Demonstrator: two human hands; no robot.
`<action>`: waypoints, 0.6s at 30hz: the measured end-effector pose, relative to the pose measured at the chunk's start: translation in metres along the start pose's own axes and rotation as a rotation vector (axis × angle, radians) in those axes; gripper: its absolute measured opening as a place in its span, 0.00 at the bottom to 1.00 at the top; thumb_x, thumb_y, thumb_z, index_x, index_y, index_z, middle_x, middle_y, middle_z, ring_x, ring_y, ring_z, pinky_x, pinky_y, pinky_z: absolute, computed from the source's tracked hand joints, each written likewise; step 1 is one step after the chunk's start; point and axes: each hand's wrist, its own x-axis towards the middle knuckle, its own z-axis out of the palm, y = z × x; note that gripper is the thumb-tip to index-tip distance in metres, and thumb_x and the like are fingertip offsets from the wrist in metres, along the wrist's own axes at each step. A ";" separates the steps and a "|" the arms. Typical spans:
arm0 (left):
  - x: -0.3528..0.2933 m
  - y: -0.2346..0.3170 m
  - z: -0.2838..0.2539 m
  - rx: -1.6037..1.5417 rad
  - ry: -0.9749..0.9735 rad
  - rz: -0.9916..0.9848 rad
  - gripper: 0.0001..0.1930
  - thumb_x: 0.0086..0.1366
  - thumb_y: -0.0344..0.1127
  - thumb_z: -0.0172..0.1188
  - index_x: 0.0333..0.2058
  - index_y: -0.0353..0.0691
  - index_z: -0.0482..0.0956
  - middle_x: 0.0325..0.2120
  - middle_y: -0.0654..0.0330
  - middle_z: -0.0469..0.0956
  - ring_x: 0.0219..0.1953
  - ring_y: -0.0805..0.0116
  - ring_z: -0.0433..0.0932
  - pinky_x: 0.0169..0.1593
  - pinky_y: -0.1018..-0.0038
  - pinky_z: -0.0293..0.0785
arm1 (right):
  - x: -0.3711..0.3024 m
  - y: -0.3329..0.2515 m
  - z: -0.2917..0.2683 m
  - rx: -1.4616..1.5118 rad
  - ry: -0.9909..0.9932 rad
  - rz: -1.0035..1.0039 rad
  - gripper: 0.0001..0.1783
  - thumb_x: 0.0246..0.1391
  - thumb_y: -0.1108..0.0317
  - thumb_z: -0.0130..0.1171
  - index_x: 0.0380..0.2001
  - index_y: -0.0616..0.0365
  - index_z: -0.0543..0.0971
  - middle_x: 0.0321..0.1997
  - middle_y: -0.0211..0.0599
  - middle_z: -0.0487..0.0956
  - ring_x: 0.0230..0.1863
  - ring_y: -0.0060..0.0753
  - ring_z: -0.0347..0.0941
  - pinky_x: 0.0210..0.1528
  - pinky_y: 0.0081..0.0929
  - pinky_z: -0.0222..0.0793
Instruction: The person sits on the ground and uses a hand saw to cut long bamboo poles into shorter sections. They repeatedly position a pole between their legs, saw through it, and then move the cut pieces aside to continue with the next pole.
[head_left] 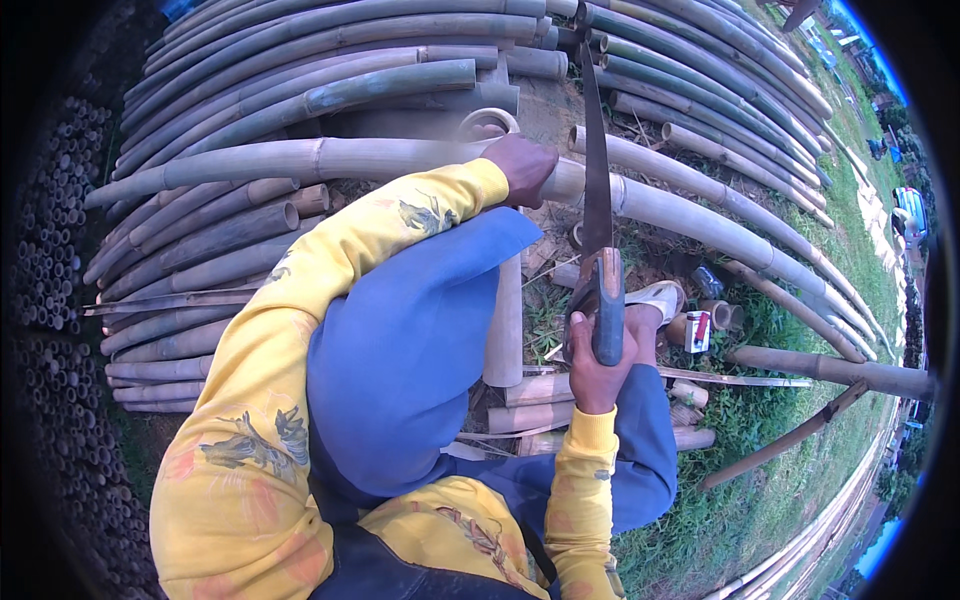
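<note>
A long pale bamboo pole [390, 158] runs crosswise in front of me, with my left hand [522, 168] closed over its top. Just right of that hand, the dark blade of a handsaw [597, 150] lies across the pole, pointing away from me. My right hand [600, 368] is wrapped round the saw's grip, below the pole. How deep the teeth sit in the bamboo is hidden. Behind my left hand shows the round open end of a bamboo piece [490, 113]. My blue-trousered left knee is bent up close under the pole.
Stacked bamboo poles [330, 95] fill the far left, and more poles [700, 75] lie far right. Short cut lengths [540, 390] lie between my legs. A red and white packet [697, 332] is beside my foot. A bamboo post [830, 370] juts in from the right over grass.
</note>
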 end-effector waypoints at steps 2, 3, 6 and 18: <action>-0.001 0.001 0.005 0.001 0.018 0.012 0.25 0.46 0.42 0.73 0.41 0.33 0.79 0.34 0.45 0.86 0.38 0.47 0.86 0.46 0.58 0.81 | -0.002 -0.001 0.000 -0.011 0.000 -0.008 0.12 0.59 0.73 0.69 0.26 0.60 0.75 0.22 0.22 0.72 0.24 0.14 0.63 0.29 0.19 0.62; -0.002 -0.001 0.006 0.011 0.015 0.024 0.25 0.46 0.42 0.72 0.41 0.33 0.79 0.34 0.45 0.86 0.38 0.47 0.86 0.46 0.57 0.81 | -0.002 -0.002 0.003 0.000 0.003 -0.009 0.12 0.59 0.73 0.69 0.26 0.60 0.75 0.22 0.22 0.72 0.24 0.14 0.64 0.29 0.19 0.62; 0.000 -0.004 0.003 0.023 0.004 0.054 0.25 0.46 0.41 0.72 0.42 0.33 0.79 0.34 0.45 0.86 0.38 0.47 0.86 0.46 0.56 0.81 | -0.002 0.003 0.001 -0.005 0.007 -0.021 0.12 0.59 0.72 0.69 0.26 0.60 0.75 0.22 0.22 0.72 0.24 0.15 0.64 0.29 0.19 0.62; 0.004 -0.012 0.001 -0.082 -0.100 -0.017 0.28 0.45 0.43 0.72 0.45 0.36 0.78 0.35 0.44 0.85 0.39 0.43 0.86 0.45 0.51 0.80 | -0.047 -0.023 -0.007 -0.029 -0.044 0.009 0.07 0.62 0.72 0.67 0.37 0.64 0.79 0.29 0.29 0.78 0.30 0.20 0.70 0.37 0.23 0.70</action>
